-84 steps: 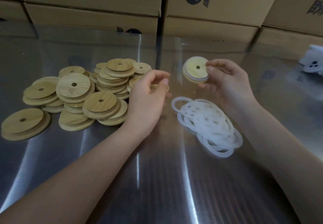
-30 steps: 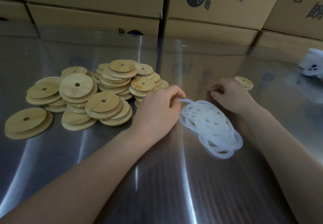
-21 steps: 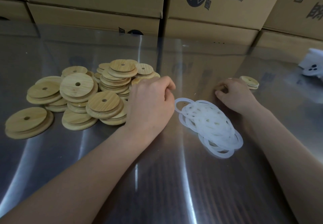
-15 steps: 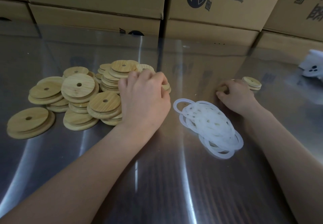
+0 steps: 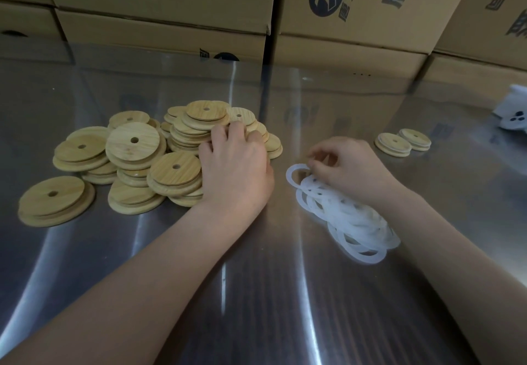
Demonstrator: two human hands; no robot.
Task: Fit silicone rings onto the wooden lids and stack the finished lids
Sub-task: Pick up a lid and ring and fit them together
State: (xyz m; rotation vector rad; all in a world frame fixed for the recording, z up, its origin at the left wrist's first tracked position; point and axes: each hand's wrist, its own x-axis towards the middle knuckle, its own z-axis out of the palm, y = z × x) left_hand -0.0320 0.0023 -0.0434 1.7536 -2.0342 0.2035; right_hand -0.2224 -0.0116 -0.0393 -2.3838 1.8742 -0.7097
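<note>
- A heap of round, light brown wooden lids [image 5: 134,148], each with a small hole in the middle, lies in the middle left of the frame.
- The left hand [image 5: 236,171] rests on the right side of that heap, its fingers bent down over the lids. Its fingertips are hidden, so I cannot tell if it grips a lid.
- A heap of thin white silicone rings [image 5: 356,222] lies right of centre.
- The right hand [image 5: 350,171] pinches the top ring [image 5: 289,178] at the upper left end of the ring heap.
- Two more wooden lids with pale rims [image 5: 393,143] lie side by side, touching, at the right.
- Everything sits on a shiny grey metal table [image 5: 256,293].
- Brown cardboard boxes with dark print [image 5: 159,0] fill the top of the frame.
- A white thing with dark dots [image 5: 513,111] sits at the right edge.
</note>
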